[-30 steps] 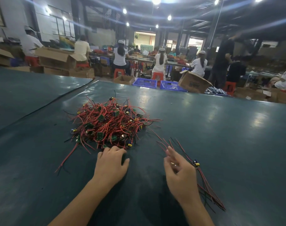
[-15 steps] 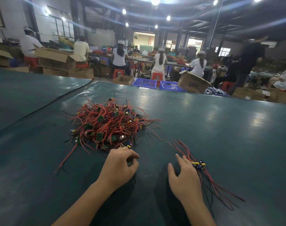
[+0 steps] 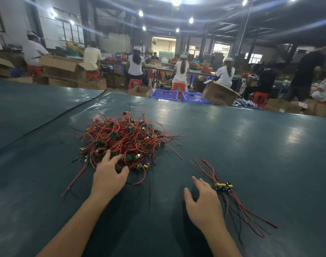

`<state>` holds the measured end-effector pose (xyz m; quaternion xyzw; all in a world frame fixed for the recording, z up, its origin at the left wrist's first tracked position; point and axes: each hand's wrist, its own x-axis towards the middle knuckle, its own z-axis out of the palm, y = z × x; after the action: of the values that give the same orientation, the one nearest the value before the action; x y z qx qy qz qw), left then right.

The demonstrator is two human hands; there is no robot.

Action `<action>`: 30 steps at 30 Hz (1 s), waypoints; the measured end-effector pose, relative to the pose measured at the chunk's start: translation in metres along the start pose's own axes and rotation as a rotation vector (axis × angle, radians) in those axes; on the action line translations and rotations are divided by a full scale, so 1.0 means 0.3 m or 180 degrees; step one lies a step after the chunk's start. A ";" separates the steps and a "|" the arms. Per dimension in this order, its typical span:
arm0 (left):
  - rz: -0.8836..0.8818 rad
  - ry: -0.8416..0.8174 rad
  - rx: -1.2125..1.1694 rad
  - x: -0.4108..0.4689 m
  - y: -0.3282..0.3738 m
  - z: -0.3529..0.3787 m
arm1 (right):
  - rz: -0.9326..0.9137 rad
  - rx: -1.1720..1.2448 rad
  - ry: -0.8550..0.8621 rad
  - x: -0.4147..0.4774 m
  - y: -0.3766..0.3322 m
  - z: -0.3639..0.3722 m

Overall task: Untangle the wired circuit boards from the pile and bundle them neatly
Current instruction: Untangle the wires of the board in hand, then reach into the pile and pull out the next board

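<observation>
Reaching farther now, the left hand [image 3: 110, 175] has uncurled, fingers spread on the near edge of the tangled pile [image 3: 128, 138] on the table [image 3: 251, 145]. Rightward, the right hand [image 3: 203, 203] lies flat, fingers apart, holding nothing, just left of the sorted bundle [image 3: 223, 188].

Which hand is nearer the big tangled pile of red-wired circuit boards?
Left. The left hand touches the pile; the right hand rests apart, to its right.
</observation>
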<state>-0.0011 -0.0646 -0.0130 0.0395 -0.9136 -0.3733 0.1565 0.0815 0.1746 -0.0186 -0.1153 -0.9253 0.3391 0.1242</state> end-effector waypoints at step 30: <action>0.2903 0.0899 -0.0378 -0.119 0.147 0.034 | -0.0553 0.0803 0.0434 -0.006 -0.032 0.016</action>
<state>0.0314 -0.0193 0.0016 -0.3240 -0.7846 -0.3092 0.4288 0.0804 0.1639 -0.0162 -0.0411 -0.8713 0.4320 0.2291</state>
